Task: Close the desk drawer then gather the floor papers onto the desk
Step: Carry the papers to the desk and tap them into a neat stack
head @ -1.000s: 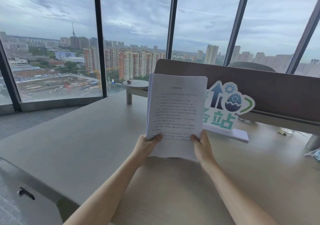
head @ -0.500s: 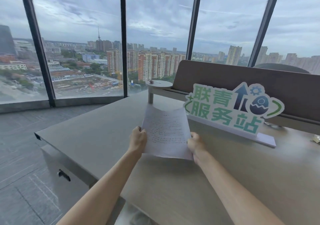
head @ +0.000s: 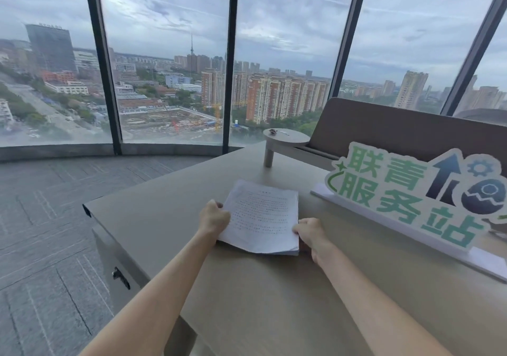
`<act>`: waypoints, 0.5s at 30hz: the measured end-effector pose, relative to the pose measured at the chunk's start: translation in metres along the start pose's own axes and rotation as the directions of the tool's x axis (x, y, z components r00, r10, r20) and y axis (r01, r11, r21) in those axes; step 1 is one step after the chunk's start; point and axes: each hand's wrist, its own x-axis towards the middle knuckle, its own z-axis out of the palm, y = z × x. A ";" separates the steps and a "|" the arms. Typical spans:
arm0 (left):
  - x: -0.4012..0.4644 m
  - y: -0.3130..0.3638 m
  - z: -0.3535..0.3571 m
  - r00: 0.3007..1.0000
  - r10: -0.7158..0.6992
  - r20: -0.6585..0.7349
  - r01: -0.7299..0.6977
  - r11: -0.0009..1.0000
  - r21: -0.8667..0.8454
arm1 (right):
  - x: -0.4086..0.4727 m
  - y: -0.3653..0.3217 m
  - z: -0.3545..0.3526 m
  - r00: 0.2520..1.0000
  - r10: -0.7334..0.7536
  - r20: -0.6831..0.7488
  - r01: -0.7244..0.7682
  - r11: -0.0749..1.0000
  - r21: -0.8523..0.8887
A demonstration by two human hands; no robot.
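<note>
A stack of printed papers [head: 262, 217] is lying flat on the light wooden desk [head: 274, 301], at the centre of the frame. The left hand [head: 214, 216] is gripping the stack's left edge, its fingers curled closed around the sheets. The right hand [head: 310, 233] is pinching the stack's lower right corner, its fingers likewise closed on the paper. Both bare forearms are reaching in from the bottom of the frame. A green-and-white standing sign [head: 417, 196] with Chinese characters is sitting just to the right of the papers, at the right of the frame. At lower left, the desk drawer [head: 118, 268] is sitting flush with the desk's side, its dark handle [head: 120, 277] showing. A small round shelf [head: 285, 137] is standing behind the papers, above centre. Grey carpet [head: 41, 232] is filling the left of the frame beneath tall windows [head: 170, 54].
</note>
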 end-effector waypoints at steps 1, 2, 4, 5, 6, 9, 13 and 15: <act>0.009 0.001 0.000 1.000 -0.006 0.001 0.006 1.000 0.010 | 0.013 0.000 0.002 1.000 0.000 0.008 0.000 1.000 -0.001; 0.019 0.001 0.001 1.000 -0.003 0.000 0.003 1.000 0.025 | 0.025 -0.002 0.005 1.000 -0.001 0.015 0.000 1.000 0.007; 0.037 0.003 0.000 1.000 0.005 -0.001 -0.005 0.998 0.061 | 0.052 0.001 0.009 1.000 -0.008 0.028 0.009 1.000 -0.017; 0.046 0.003 0.000 1.000 0.010 0.002 -0.010 0.997 0.078 | 0.067 0.003 0.011 0.999 -0.015 0.042 0.016 0.999 -0.030; 0.054 0.004 -0.001 1.000 0.018 0.011 -0.019 0.995 0.097 | 0.074 0.001 0.013 0.999 -0.017 0.050 0.019 0.999 -0.044; 0.079 0.005 0.000 0.999 0.036 0.032 -0.040 0.989 0.143 | 0.063 -0.025 0.015 0.997 -0.079 0.009 0.079 0.993 -0.089; 0.112 0.009 0.003 0.998 0.044 0.041 -0.051 0.980 0.192 | 0.066 -0.045 0.017 0.992 -0.118 -0.033 0.113 0.985 -0.132; 0.127 0.012 0.006 0.998 0.044 0.049 -0.054 0.977 0.208 | 0.079 -0.045 0.020 0.989 -0.146 -0.026 0.140 0.978 -0.152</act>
